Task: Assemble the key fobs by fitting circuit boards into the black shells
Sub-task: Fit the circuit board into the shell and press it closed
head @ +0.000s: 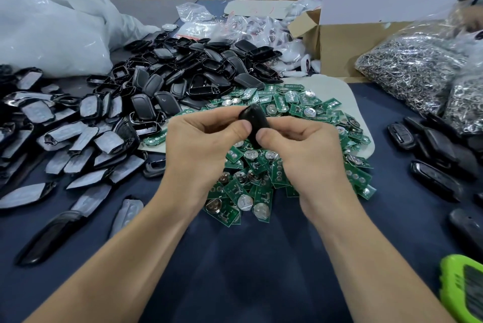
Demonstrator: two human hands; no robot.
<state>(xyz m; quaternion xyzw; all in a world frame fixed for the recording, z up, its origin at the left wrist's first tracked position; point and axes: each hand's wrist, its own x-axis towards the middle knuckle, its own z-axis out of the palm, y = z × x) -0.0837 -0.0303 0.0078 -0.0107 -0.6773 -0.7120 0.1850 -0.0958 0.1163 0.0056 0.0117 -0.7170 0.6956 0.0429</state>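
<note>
Bare forearms reached in over the dark desk (235,257). At far left lay film-covered covers (65,134), then a heap of black shells (183,74). At centre the left grip (198,145) and right grip (300,145) both pinched the held shell (254,124), thumbs on top, over the green circuit boards (261,179). Closed fobs (431,145) lay to the right, near bagged metal rings (413,69).

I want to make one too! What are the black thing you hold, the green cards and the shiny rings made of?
The black shell, held in the left hand and right hand: smooth, faintly glossy, probably moulded plastic. The green boards: flat, stiff circuit board, matte, with shiny metal discs. The rings: bright silver glints, likely metal.
</note>
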